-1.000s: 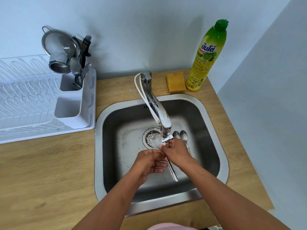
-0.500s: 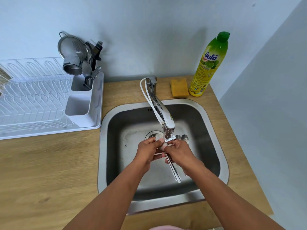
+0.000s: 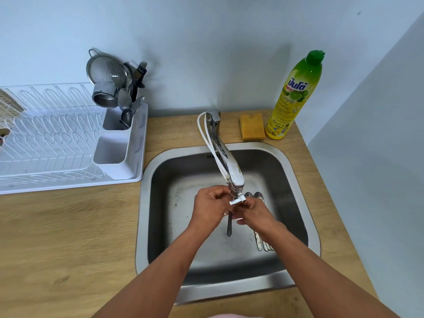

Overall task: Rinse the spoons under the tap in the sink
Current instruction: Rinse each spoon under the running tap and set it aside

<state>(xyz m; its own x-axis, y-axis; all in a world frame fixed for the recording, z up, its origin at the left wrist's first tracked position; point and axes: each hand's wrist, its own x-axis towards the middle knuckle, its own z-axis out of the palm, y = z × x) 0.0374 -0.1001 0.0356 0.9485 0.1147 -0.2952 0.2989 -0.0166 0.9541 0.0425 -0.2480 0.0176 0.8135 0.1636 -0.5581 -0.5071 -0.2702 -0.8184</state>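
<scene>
Both my hands meet under the tap's spout (image 3: pixel 236 180) over the steel sink (image 3: pixel 298 193). My left hand (image 3: pixel 210 208) and my right hand (image 3: pixel 253 212) hold one spoon between them; its handle (image 3: pixel 229 227) hangs down below my fingers, its bowl hidden. Several more spoons (image 3: pixel 258 197) lie on the sink floor to the right, bowls by the spout, handles (image 3: pixel 263 245) showing under my right wrist. Whether water runs I cannot tell.
A white dish rack (image 3: pixel 57 143) stands left on the wooden counter (image 3: pixel 68 237), its cutlery cup holding a strainer, a metal cup and utensils (image 3: pixel 112 88). A yellow sponge (image 3: pixel 252 126) and a green dish soap bottle (image 3: pixel 296 95) stand behind the sink. A wall closes the right side.
My left hand rose to the spout and joined the right on the spoon. The spoon's handle swung from slanting right to hanging nearly straight down. The view shifted slightly.
</scene>
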